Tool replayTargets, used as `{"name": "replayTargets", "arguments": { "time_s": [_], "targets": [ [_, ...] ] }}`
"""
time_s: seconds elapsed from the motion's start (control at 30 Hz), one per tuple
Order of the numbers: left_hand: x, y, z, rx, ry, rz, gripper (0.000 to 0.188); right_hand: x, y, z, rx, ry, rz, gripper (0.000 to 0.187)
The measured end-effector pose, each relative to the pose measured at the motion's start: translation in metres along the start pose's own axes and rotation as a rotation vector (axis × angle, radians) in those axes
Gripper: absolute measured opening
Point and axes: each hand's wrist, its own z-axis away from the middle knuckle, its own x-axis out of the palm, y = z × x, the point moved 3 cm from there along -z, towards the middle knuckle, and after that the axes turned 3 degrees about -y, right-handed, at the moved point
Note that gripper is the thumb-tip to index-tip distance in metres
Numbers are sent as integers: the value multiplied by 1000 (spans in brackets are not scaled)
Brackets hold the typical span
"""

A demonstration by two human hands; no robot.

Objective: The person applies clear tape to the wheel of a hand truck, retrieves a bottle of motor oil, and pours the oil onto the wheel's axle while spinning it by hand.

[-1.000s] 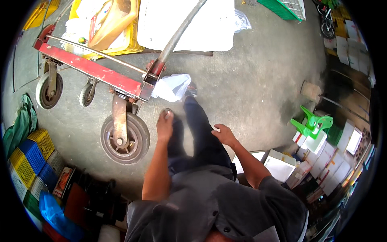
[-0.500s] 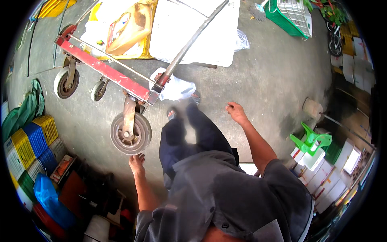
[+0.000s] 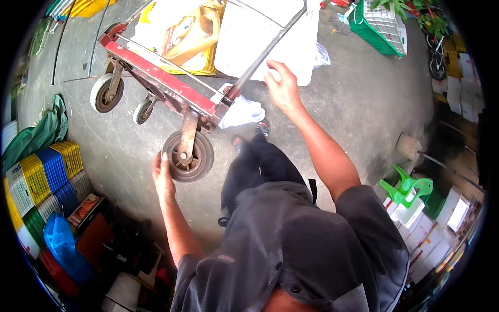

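Note:
A red metal trolley (image 3: 161,80) stands tipped up ahead of me, with several grey rubber wheels and a long grey handle bar (image 3: 265,54). My left hand (image 3: 163,177) is at the left side of the nearest wheel (image 3: 188,156), fingers stretched upward along its tread; whether it touches is hard to make out. Bent but apart, the fingers of my right hand (image 3: 283,91) hang in the air just right of the handle bar, holding nothing. A white plastic bag (image 3: 243,113) lies under the trolley's near corner.
Beyond the trolley are a yellow crate (image 3: 209,65) with bags in it and a white board (image 3: 296,52). A green crate (image 3: 364,31) stands far right, a green stool (image 3: 405,187) at right. Stacked baskets (image 3: 52,166) and a blue plastic thing (image 3: 60,239) are on the left.
My right hand has risen forward and left toward the handle bar. My left hand has moved up beside the wheel from below it. The trolley appears farther right and higher as the view shifted.

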Motion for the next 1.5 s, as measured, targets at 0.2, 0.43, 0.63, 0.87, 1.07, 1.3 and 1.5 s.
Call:
{"name": "replayTargets", "arguments": {
  "time_s": [0.2, 0.43, 0.63, 0.87, 1.07, 1.3, 1.5],
  "targets": [
    [21, -1, -17, 102, -51, -155, 53, 67, -8, 0, -32, -103, 153, 50],
    [27, 19, -5, 121, 6, -245, 55, 72, -11, 2, 185, -200, 119, 54],
    [24, 13, -8, 138, 32, -271, 46, 75, -5, 5, 192, -244, 193, 53],
    [30, 20, -26, 130, -1, -341, 49, 79, 4, -18, 141, -214, 134, 47],
    [7, -10, -24, 65, -16, -306, 52, 84, 10, 6, 82, -205, 109, 48],
    [15, -12, -26, 90, -36, -175, 49, 82, 11, 6, 20, -196, 245, 42],
    [11, -32, -33, 152, 13, -139, 47, 84, 11, 7, 11, -208, 240, 42]
  ]
}}
